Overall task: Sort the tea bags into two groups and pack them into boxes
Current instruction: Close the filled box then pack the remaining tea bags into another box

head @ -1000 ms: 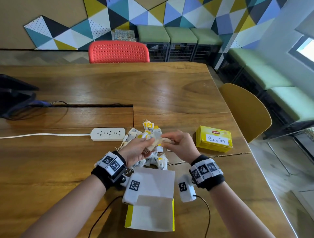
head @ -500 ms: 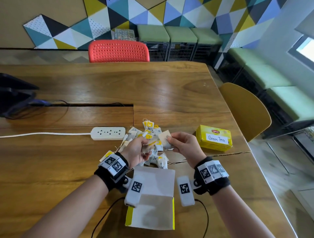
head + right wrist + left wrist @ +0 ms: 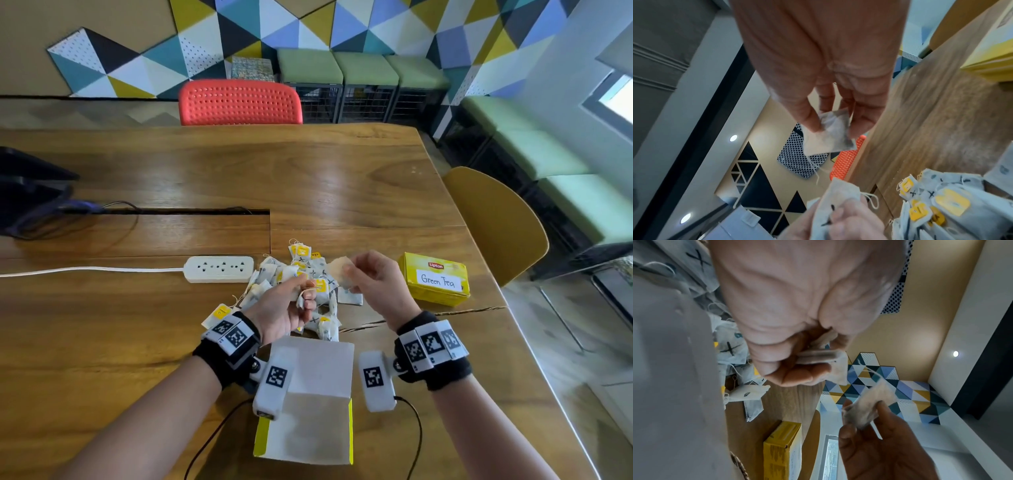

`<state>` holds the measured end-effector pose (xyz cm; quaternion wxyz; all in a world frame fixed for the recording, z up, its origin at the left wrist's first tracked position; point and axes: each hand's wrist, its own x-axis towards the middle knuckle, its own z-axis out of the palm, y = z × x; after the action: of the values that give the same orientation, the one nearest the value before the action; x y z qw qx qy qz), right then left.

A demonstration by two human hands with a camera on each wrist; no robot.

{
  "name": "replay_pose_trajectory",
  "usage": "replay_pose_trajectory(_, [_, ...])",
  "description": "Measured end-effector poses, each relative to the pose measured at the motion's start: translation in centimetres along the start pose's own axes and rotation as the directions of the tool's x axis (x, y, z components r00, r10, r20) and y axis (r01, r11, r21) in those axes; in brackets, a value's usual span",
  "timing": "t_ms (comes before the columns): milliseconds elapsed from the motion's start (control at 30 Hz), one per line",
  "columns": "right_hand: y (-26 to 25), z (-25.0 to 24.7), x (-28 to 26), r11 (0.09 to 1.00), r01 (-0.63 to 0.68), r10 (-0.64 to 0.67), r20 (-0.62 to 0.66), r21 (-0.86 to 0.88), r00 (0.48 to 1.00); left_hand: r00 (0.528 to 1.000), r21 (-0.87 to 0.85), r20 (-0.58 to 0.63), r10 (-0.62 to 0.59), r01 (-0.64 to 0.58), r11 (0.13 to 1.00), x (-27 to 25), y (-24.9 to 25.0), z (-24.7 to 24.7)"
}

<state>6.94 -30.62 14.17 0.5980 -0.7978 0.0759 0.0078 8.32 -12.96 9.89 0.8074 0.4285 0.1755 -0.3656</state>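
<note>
Reading "Green Tea" – Lipton box, closed

The table is wood with a visible grain, varnished to a soft shine that catches the window light. The tea bags are thin, matt, fibrous paper with fine cotton-like strings and small glossy yellow tags (some carry inked marks). The yellow box is smooth printed cardboard with a matt white paper label; the open box shows plain, dull card inside. The power strip is smooth white plastic. The red chair is perforated plastic.
</note>
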Motion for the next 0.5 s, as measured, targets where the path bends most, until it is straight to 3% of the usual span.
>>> replay_pose_trajectory(167, [1.0, 1.7, -0.7, 0.941, 0.124, -0.146, -0.047, -0.316, 0.988, 0.999, -0.108, -0.041, -0.002, -0.003, 0.994, 0.5, -0.2, 0.1])
replay_pose_trajectory(300, [1.3, 3.4, -1.2, 0.934, 0.126, -0.175, -0.12, -0.335, 0.977, 0.997, -0.111, -0.083, -0.008, -0.002, 0.994, 0.4, -0.7, 0.5])
replay_pose_trajectory(500, [1.9, 3.1, -0.9, 0.954, 0.04, -0.096, -0.177, -0.296, 0.979, 0.986, -0.045, -0.156, 0.066, -0.074, 0.996, 0.4, -1.1, -0.3])
